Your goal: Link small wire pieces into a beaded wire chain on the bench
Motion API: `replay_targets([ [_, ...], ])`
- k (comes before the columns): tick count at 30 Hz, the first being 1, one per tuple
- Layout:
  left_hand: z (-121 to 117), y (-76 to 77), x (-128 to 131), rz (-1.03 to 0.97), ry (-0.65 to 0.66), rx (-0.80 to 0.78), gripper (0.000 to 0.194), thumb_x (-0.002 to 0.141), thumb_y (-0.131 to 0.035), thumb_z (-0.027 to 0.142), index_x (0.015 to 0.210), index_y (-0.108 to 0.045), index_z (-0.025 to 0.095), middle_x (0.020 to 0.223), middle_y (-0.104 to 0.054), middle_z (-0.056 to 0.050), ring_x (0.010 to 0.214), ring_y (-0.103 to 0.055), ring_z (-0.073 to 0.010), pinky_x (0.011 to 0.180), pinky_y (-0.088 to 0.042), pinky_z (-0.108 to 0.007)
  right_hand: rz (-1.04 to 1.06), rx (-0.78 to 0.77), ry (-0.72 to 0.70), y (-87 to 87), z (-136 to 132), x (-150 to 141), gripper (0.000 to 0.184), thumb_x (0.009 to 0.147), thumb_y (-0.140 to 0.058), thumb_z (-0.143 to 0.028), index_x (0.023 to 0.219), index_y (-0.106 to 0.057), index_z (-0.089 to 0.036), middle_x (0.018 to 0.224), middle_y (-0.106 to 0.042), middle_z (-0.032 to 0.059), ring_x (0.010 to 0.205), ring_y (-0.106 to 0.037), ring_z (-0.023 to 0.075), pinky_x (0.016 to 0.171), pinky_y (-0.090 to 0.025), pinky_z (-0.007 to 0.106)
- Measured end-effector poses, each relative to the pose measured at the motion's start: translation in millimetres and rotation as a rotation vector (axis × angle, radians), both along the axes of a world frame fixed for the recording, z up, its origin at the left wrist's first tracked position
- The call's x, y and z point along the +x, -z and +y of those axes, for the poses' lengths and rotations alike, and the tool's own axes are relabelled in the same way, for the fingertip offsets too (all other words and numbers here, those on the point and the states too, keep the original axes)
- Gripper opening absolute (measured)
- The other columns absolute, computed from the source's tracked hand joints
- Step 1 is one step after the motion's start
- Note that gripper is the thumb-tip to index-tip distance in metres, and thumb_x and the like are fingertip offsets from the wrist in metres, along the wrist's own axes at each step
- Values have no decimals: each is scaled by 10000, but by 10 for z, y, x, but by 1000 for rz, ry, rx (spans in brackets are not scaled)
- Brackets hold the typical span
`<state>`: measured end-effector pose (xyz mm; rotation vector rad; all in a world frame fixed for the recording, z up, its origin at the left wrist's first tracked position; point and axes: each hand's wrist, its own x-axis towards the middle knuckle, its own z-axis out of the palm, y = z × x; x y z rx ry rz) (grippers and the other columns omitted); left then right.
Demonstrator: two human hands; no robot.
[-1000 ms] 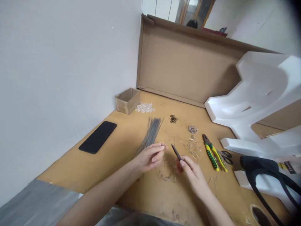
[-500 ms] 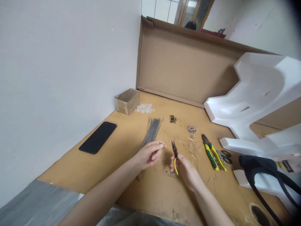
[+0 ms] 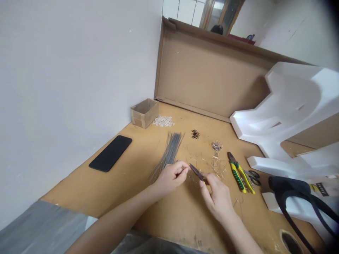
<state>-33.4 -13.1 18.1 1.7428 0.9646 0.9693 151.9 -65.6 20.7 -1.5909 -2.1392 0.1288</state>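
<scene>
My right hand (image 3: 215, 195) is closed round a pair of needle-nose pliers (image 3: 196, 171), whose dark jaws point up and left toward my left fingertips. My left hand (image 3: 172, 178) is pinched; whatever sits between its thumb and forefinger is too small to make out. Behind that hand lies a bundle of thin grey wires (image 3: 173, 146) on the wooden table. Bent wire pieces (image 3: 218, 165) are scattered beyond my right hand. A small heap of black rings (image 3: 195, 134) and a coil of shiny metal pieces (image 3: 216, 145) lie farther back.
Green-and-yellow pliers (image 3: 240, 173) and scissors (image 3: 254, 177) lie to the right, beside white foam packing (image 3: 265, 131). A black phone (image 3: 110, 153) lies left. At the back stand a small cardboard box (image 3: 144, 113), clear small pieces (image 3: 164, 121) and a large cardboard panel (image 3: 206, 74).
The needle-nose pliers have swung from nearly upright to slanting left, their tips now close to my left fingertips. My right hand has turned over them; my left hand has shifted slightly right and down.
</scene>
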Motion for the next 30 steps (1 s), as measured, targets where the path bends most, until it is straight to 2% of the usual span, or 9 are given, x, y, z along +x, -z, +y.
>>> replay_targets([
  [7, 7, -14, -10, -42, 47, -12, 200, 834, -416, 292, 751, -537, 157, 468, -225, 95, 424, -218, -54, 429, -180, -185, -72, 76, -24, 0, 19, -4, 216, 870, -397, -283, 919, -565, -157, 704, -589, 41, 646, -574, 161, 589, -401, 239],
  [12, 4, -19, -10, -66, 91, -42, 211, 842, -406, 295, 796, -553, 151, 479, -242, 91, 426, -220, -57, 423, -176, -185, 26, 27, -44, 33, 37, 39, 209, 865, -407, -271, 896, -581, -160, 684, -591, 39, 611, -563, 155, 571, -389, 240],
  [17, -1, -37, -12, -47, 94, 12, 225, 851, -393, 287, 813, -564, 146, 474, -236, 90, 420, -222, -58, 427, -179, -190, 325, -219, -30, -24, 26, 48, 230, 866, -415, -327, 788, -574, -179, 610, -547, 5, 549, -514, 135, 530, -371, 232],
  [22, -1, -30, -31, -35, 115, 90, 222, 854, -395, 279, 810, -566, 145, 487, -277, 79, 433, -258, -61, 441, -201, -191, 799, -642, -63, -96, 14, 47, 327, 865, -413, -423, 769, -571, -154, 546, -462, -33, 404, -379, 70, 402, -271, 195],
  [30, -14, -23, -49, -66, 143, 98, 224, 856, -391, 295, 806, -554, 150, 507, -297, 72, 447, -274, -65, 456, -218, -194, 1324, -958, -86, -68, -27, 9, 320, 823, -465, -420, 742, -566, -127, 460, -434, -41, 316, -284, 43, 322, -166, 178],
])
